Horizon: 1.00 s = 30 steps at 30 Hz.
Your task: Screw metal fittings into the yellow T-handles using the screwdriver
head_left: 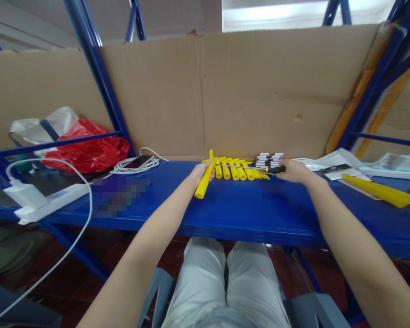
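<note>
My left hand (198,173) is closed around a yellow tapered plastic tube (202,184), its wide round end pointing down toward me and its narrow end up. My right hand (293,170) grips the black handle of a screwdriver (276,169). The long metal shaft runs leftward over the blue bench, and its tip reaches the yellow tube; whether it is in or only against the tube I cannot tell. Behind the shaft lies a row of several similar yellow tubes (235,173), wide ends toward me. A small stack of white and dark packets (268,160) sits just beyond the screwdriver handle.
A larger yellow tapered piece (379,190) lies at the right on papers. On the left are a phone (140,162) with a coiled white cable, a red plastic bag (89,145) and a white power strip (53,202). Cardboard (253,91) walls the bench's back.
</note>
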Each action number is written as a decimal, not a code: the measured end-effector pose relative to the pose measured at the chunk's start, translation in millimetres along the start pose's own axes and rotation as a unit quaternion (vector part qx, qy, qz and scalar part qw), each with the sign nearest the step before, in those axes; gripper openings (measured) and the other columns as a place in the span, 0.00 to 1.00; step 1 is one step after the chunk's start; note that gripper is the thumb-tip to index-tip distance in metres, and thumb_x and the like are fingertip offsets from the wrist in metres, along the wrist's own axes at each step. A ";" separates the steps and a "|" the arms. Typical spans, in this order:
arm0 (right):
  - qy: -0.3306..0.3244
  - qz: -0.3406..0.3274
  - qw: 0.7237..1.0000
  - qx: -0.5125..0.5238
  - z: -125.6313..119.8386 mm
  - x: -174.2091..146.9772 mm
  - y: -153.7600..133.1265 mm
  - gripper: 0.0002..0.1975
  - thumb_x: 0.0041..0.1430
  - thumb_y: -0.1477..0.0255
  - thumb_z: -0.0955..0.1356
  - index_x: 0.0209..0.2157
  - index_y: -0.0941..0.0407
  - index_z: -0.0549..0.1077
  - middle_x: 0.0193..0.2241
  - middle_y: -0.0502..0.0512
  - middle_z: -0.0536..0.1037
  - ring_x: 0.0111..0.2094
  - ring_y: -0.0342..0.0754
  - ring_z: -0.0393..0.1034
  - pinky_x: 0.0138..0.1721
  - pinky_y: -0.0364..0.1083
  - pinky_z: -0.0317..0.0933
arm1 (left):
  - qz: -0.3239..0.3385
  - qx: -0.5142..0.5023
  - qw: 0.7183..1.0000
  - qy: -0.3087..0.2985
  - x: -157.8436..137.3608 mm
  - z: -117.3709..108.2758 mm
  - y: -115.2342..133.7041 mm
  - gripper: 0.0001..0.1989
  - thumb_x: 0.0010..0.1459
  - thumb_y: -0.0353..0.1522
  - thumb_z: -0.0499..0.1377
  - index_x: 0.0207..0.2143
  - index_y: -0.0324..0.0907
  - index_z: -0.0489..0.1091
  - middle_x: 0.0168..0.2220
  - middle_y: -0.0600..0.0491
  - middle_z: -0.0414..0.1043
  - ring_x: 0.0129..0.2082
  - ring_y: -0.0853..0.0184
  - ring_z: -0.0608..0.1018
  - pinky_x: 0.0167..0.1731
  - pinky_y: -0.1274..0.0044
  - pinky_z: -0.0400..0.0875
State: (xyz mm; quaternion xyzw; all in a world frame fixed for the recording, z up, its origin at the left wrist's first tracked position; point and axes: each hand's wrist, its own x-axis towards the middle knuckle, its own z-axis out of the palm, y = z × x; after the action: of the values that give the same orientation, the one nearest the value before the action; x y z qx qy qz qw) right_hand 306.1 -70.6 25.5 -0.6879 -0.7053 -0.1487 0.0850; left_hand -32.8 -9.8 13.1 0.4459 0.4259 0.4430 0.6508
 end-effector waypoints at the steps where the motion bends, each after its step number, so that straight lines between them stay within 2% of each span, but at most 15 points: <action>1: 0.006 0.000 1.000 -0.004 1.0 0.3 1.1 0.12 0.51 0.64 0.67 0.36 0.53 0.75 0.37 0.60 0.82 0.40 0.58 0.75 0.33 0.48 0.61 | 0.001 -0.001 1.000 -0.001 0.3 -0.1 -0.4 0.13 0.70 0.36 0.49 0.40 0.38 0.69 0.17 0.54 0.64 0.14 0.72 0.64 0.13 0.81 0.56; 6: 0.007 0.018 1.000 0.015 2.5 -1.6 2.0 0.15 0.50 0.63 0.69 0.40 0.55 0.73 0.32 0.61 0.80 0.33 0.55 0.74 0.30 0.47 0.58 | 0.003 -0.001 1.000 -0.005 1.5 -0.4 -1.7 0.13 0.70 0.36 0.50 0.40 0.38 0.69 0.18 0.54 0.65 0.14 0.72 0.64 0.14 0.80 0.55; 10: -0.015 0.019 0.999 0.021 -0.3 -2.5 -0.9 0.18 0.49 0.64 0.69 0.43 0.56 0.73 0.33 0.61 0.81 0.34 0.56 0.75 0.31 0.47 0.59 | 0.004 -0.002 1.000 -0.007 2.7 -1.6 -2.4 0.12 0.70 0.36 0.50 0.40 0.38 0.68 0.18 0.54 0.65 0.14 0.73 0.63 0.13 0.81 0.54; 14: -0.029 0.009 0.999 0.019 -2.5 -1.8 -2.5 0.15 0.51 0.65 0.67 0.41 0.54 0.75 0.33 0.59 0.82 0.36 0.57 0.76 0.32 0.47 0.61 | 0.005 -0.006 1.000 -0.009 3.5 -2.9 -3.1 0.10 0.69 0.36 0.52 0.40 0.39 0.68 0.18 0.55 0.65 0.14 0.73 0.63 0.13 0.81 0.54; 18: -0.011 -0.003 1.000 0.005 -2.1 -1.5 -1.5 0.11 0.51 0.66 0.67 0.37 0.54 0.75 0.34 0.60 0.82 0.36 0.57 0.76 0.32 0.47 0.61 | 0.005 -0.011 1.000 -0.012 3.8 -3.3 -3.8 0.10 0.69 0.37 0.53 0.39 0.40 0.68 0.18 0.55 0.64 0.14 0.73 0.63 0.13 0.81 0.55; 24: -0.002 0.005 1.000 0.007 0.9 -0.1 1.0 0.15 0.47 0.65 0.70 0.38 0.53 0.74 0.31 0.59 0.81 0.32 0.56 0.74 0.29 0.47 0.59 | 0.006 -0.020 1.000 -0.019 2.9 -2.4 -3.7 0.10 0.68 0.37 0.54 0.37 0.40 0.68 0.18 0.55 0.64 0.14 0.73 0.64 0.12 0.81 0.54; 30: -0.027 -0.010 0.999 0.024 -4.3 -2.5 -2.6 0.12 0.52 0.65 0.66 0.36 0.54 0.77 0.33 0.60 0.82 0.37 0.57 0.76 0.34 0.48 0.63 | 0.005 -0.017 1.000 -0.015 1.3 -1.5 -2.7 0.10 0.68 0.37 0.53 0.38 0.40 0.67 0.18 0.55 0.64 0.14 0.74 0.63 0.12 0.81 0.54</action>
State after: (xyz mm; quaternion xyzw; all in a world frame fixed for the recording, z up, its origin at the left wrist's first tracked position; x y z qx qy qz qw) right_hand 303.2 -74.4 28.4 -0.6824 -0.7174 -0.1139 0.0813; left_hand -33.4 -8.8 10.0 0.4438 0.4061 0.4464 0.6624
